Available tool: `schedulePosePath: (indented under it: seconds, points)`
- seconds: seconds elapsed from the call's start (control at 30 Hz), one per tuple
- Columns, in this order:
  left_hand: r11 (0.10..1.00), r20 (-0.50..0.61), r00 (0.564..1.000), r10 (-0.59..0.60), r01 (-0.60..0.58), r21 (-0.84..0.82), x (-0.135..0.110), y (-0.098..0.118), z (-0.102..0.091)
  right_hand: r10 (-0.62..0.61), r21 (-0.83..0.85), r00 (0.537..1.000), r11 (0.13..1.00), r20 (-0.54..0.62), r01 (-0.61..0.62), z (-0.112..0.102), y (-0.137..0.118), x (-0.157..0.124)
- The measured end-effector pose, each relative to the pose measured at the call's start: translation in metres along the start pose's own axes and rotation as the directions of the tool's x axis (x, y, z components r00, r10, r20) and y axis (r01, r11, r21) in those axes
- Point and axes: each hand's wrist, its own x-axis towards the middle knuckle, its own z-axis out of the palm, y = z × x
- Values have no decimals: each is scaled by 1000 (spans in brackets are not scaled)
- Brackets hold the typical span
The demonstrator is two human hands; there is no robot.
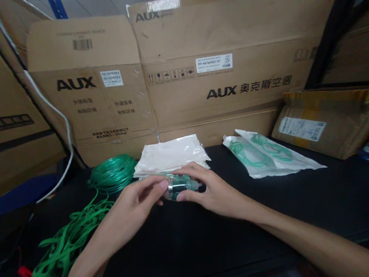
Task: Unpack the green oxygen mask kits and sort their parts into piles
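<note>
Both hands meet over the black table [296,197] on a small clear green plastic part [180,185] with a metal clip. My left hand [135,205] pinches its left end with thumb and fingers. My right hand [209,188] wraps over the part from the right, fingers curled round it. Just behind the hands lies a stack of empty white plastic bags [173,155].
A coil of green tubing [112,173] and loose green straps [70,236] lie at the left. Two sealed bags with green tubing [267,155] rest at the back right. Large AUX cartons [211,67] wall the back; a taped parcel [322,125] sits right.
</note>
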Motion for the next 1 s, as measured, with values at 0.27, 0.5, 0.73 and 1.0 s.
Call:
schedulePosePath:
  seconds: [0.27, 0.5, 0.73, 1.0]
  points:
    - [999, -42, 999, -4, 6, 48, -1, 0, 1, 81, 115, 996, 990, 32, -85, 2, -4, 0]
    - [999, -49, 999, -14, 15, 34, 0, -2, 3, 94, 233, 989, 965, 111, -117, 1, -8, 2]
    - [998, -54, 998, -21, 24, 63, 3, -2, 9, 87, 206, 992, 973, 97, -105, 1, -8, 2]
    - [963, -248, 964, 99, -31, 266, 1, 5, 11, 97, 85, 991, 992, -91, -89, 4, -3, 1]
